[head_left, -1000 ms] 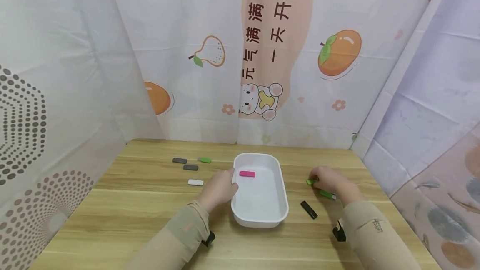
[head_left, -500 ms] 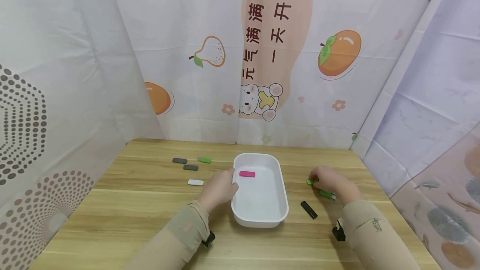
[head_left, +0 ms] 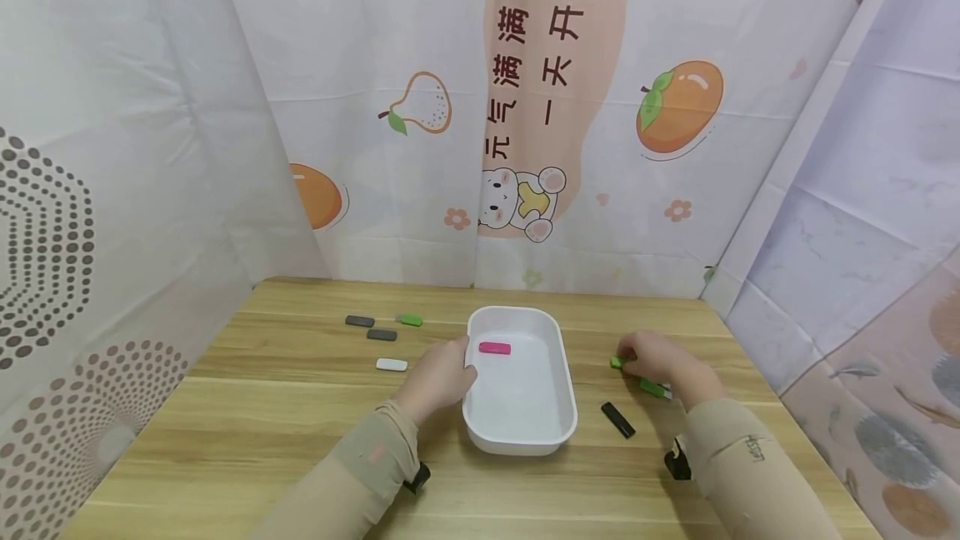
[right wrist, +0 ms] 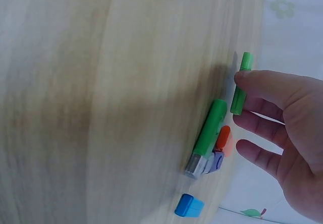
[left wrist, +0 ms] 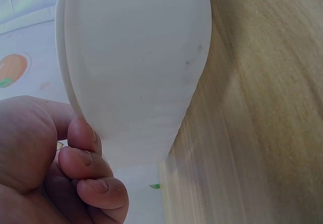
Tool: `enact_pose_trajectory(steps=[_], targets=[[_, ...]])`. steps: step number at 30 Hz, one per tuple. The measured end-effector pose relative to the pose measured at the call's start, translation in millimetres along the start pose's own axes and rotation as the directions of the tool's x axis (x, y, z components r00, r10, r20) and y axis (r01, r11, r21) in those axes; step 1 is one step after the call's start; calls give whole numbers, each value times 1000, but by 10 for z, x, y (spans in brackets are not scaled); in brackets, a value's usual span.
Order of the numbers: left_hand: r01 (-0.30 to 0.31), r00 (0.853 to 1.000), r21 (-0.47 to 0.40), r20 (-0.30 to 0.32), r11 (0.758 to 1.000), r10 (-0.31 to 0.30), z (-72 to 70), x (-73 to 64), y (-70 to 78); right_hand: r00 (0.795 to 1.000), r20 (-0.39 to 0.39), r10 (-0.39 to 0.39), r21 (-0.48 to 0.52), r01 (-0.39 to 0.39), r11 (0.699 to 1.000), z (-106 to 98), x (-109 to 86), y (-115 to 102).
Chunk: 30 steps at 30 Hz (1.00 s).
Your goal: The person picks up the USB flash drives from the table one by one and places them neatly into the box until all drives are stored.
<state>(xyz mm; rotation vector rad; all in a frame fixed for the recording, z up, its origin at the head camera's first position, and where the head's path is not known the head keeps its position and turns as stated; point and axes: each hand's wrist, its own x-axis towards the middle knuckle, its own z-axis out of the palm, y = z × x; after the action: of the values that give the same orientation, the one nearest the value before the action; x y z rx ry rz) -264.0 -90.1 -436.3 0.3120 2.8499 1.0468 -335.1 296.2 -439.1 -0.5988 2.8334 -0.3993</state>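
Note:
In the head view, my left hand grips the left rim of a white plastic bin. The left wrist view shows the curled fingers against the outer wall. Inside the bin lies a pink USB stick. To the right of it, my right hand pinches a small green USB stick between thumb and fingers, close over the table. A second green USB stick with a silver end lies just beside that hand. A black USB stick lies between the bin and the right hand.
Left of the bin lie two dark grey sticks, a green stick and a white stick. Orange, purple and blue pieces lie near the right hand. Printed curtains enclose the wooden table.
The green USB stick at my right fingertips has shifted slightly left and up in the head view, and the right hand with it. The left hand and bin have stayed put.

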Motion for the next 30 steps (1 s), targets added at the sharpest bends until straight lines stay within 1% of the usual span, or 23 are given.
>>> enact_pose_trajectory(steps=[11, 15, 20, 22, 30], targets=[[3, 1000, 5, 4, 1000, -3, -2, -6, 10, 999, -37, 4, -13, -5, 1000, -134, -4, -75], [7, 1000, 2, 5, 1000, -7, -3, -11, 11, 997, -74, -35, -33, 33, 999, -220, -2, -79], [4, 1000, -3, 5, 1000, -4, -3, -9, 14, 993, -100, -71, -19, 69, 997, -351, -21, -83], [4, 1000, -6, 7, 1000, -4, 0, -9, 14, 992, -102, -72, -18, 71, 997, -401, -36, -89], [10, 1000, -15, 14, 1000, -10, 6, -2, 9, 989, -119, -88, -74, 80, 994, -560, -101, -167]])
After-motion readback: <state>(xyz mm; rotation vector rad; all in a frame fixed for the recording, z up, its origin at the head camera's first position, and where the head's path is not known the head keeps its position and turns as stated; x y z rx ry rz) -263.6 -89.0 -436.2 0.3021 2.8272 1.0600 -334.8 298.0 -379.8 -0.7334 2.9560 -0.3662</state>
